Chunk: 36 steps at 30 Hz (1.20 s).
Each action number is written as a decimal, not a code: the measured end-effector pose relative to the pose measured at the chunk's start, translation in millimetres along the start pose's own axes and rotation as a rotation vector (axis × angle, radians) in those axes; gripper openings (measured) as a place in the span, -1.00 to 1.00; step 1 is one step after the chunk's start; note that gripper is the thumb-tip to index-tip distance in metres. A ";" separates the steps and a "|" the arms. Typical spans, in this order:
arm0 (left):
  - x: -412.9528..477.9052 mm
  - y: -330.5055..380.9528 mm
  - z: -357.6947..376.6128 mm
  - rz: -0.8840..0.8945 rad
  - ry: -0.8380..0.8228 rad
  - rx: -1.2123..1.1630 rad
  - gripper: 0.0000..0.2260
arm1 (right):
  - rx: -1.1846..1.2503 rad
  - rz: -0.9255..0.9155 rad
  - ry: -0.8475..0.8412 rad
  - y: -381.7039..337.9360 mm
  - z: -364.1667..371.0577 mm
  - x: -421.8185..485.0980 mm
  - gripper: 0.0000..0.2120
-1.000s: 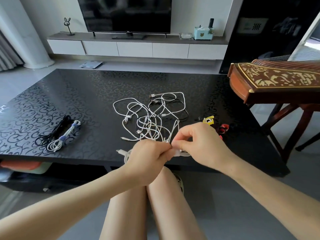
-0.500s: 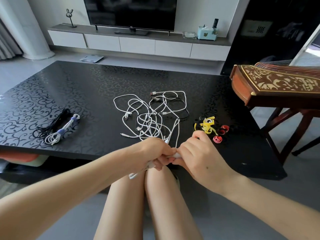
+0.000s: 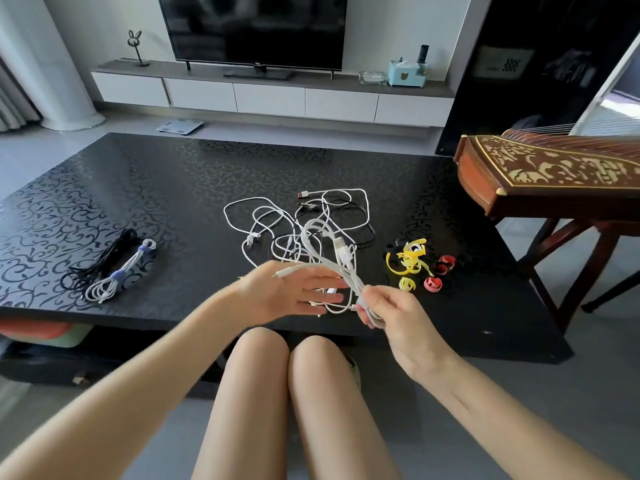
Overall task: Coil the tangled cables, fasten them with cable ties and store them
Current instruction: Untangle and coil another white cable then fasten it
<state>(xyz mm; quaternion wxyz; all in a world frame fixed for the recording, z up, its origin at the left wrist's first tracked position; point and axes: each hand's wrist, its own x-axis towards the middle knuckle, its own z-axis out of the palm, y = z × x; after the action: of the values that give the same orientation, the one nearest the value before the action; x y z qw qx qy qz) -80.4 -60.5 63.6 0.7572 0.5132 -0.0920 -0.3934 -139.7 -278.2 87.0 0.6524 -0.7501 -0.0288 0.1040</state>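
While pinched in right hand point(image 3: 391, 313), white cable bundle point(image 3: 332, 258) beside straight-fingered left hand point(image 3: 287, 292).

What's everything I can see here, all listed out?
table: one, black patterned, middle
tangled cables: one heap, mostly white, table centre
looped cable: one, white, above near table edge
black bundle: one, black, table left
white bundle: one, white, beside it
yellow ties: several, yellow, right of the heap
red ties: few, red, beside yellow ones
television: one, black, far wall
stringed instrument: one, brown, right of table
left hand: one, open, beside looped cable
right hand: one, pinching looped cable
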 end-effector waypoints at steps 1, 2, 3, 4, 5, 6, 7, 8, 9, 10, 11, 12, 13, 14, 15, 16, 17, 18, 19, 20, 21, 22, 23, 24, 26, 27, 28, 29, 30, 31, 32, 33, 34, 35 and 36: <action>5.8 -9.7 5.3 0.052 -0.001 -0.062 -0.64 | 0.112 0.081 0.037 3.7 4.9 5.8 -0.67; 12.3 -17.0 13.5 0.111 -0.013 -0.129 -0.63 | 0.237 0.156 0.067 7.4 8.4 11.3 -0.71; 17.7 -20.8 22.1 0.171 -0.028 -0.196 -0.60 | 0.366 0.214 0.084 10.2 11.1 15.4 -0.73; 23.2 -22.2 29.3 0.214 -0.013 -0.248 -0.58 | 0.473 0.247 0.092 12.6 13.3 18.2 -0.73; 28.4 -21.6 36.2 0.243 0.034 -0.281 -0.58 | 0.526 0.253 0.095 15.5 15.1 19.9 -0.73; 34.9 -20.2 42.1 0.257 0.116 -0.288 -0.60 | 0.512 0.236 0.100 18.9 18.2 20.2 -0.72; 41.9 -18.3 47.1 0.261 0.210 -0.286 -0.63 | 0.424 0.197 0.114 23.3 22.4 19.0 -0.69; 50.3 -17.0 51.3 0.263 0.296 -0.271 -0.66 | 0.287 0.140 0.145 28.9 26.2 16.7 -0.65; 58.6 -15.4 55.4 0.269 0.366 -0.251 -0.72 | 0.139 0.068 0.189 34.5 28.8 14.8 -0.61; 64.1 -14.1 58.7 0.284 0.425 -0.239 -0.80 | 0.010 -0.008 0.231 39.7 31.1 12.9 -0.60; 71.5 -12.7 62.7 0.292 0.473 -0.239 -0.88 | -0.084 -0.074 0.262 45.4 28.7 13.5 -0.60; 76.8 -12.0 65.8 0.286 0.529 -0.233 -0.90 | -0.145 -0.118 0.260 49.4 25.5 14.7 -0.59; 81.8 -11.5 67.7 0.268 0.579 -0.217 -0.86 | -0.184 -0.133 0.226 51.9 20.2 16.5 -0.58; 85.7 -10.9 68.0 0.253 0.618 -0.190 -0.81 | -0.206 -0.120 0.178 53.5 14.1 19.5 -0.56; 88.9 -10.2 67.0 0.246 0.643 -0.162 -0.76 | -0.216 -0.097 0.147 55.4 5.6 23.1 -0.54; 92.7 -7.9 64.1 0.245 0.659 -0.140 -0.72 | -0.221 -0.078 0.160 58.0 -6.5 28.8 -0.53; 92.8 -5.8 59.5 0.248 0.676 -0.138 -0.70 | -0.228 -0.068 0.208 60.2 -19.3 33.7 -0.56; 95.6 -1.0 54.3 0.250 0.691 -0.153 -0.70 | -0.252 -0.067 0.291 62.0 -36.6 42.4 -0.61; 96.7 3.1 49.1 0.243 0.707 -0.180 -0.70 | -0.313 -0.068 0.378 63.2 -54.1 51.5 -0.69; 97.6 7.0 44.4 0.228 0.718 -0.208 -0.70 | -0.405 -0.069 0.453 63.3 -70.6 61.8 -0.76; 101.9 10.8 41.1 0.209 0.718 -0.224 -0.70 | -0.509 -0.068 0.510 62.1 -86.9 74.4 -0.81; 105.0 12.6 38.6 0.191 0.720 -0.215 -0.70 | -0.600 -0.076 0.542 60.1 -98.4 86.4 -0.83; 109.8 14.2 37.4 0.171 0.718 -0.181 -0.70 | -0.680 -0.090 0.555 58.2 -107.9 100.2 -0.83; 115.5 14.6 36.7 0.149 0.715 -0.136 -0.69 | -0.747 -0.095 0.550 56.6 -115.1 114.3 -0.82; 133.7 13.9 35.8 0.103 0.719 -0.040 -0.69 | -0.857 -0.053 0.519 53.6 -125.5 144.2 -0.80; 143.0 12.1 36.5 0.083 0.731 0.009 -0.71 | -0.914 -0.007 0.498 53.3 -128.1 157.6 -0.79; 156.2 11.2 36.0 0.066 0.743 0.051 -0.73 | -0.981 0.051 0.473 53.6 -131.6 173.2 -0.77; 164.2 8.3 37.3 0.048 0.758 0.088 -0.76 | -1.054 0.110 0.439 53.8 -131.0 182.6 -0.74; 175.6 6.6 37.3 0.039 0.770 0.120 -0.79 | -1.118 0.166 0.400 54.2 -131.3 193.9 -0.71; 186.1 4.1 37.3 0.036 0.776 0.144 -0.82 | -1.163 0.221 0.362 55.0 -130.6 202.9 -0.67; 195.1 1.7 37.1 0.036 0.779 0.164 -0.86 | -1.192 0.270 0.325 55.6 -129.5 209.9 -0.65; 203.2 -0.1 36.7 0.040 0.780 0.181 -0.90 | -1.195 0.303 0.298 55.8 -128.6 215.0 -0.64; 211.2 -1.7 36.0 0.044 0.785 0.201 -0.94 | -1.173 0.318 0.285 56.5 -128.8 218.8 -0.65; 219.7 -3.2 34.6 0.046 0.792 0.221 -0.97 | -1.116 0.324 0.281 57.2 -130.0 220.9 -0.67; 226.8 -4.9 33.2 0.043 0.799 0.243 -0.97 | -1.021 0.313 0.278 58.5 -132.1 220.4 -0.68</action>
<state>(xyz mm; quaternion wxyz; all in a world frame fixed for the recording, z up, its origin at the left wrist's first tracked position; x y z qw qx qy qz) 51.8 -241.3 14.6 0.6753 0.7091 0.1523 -0.1339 95.7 -375.9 20.0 0.1802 -0.9733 0.1228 0.0723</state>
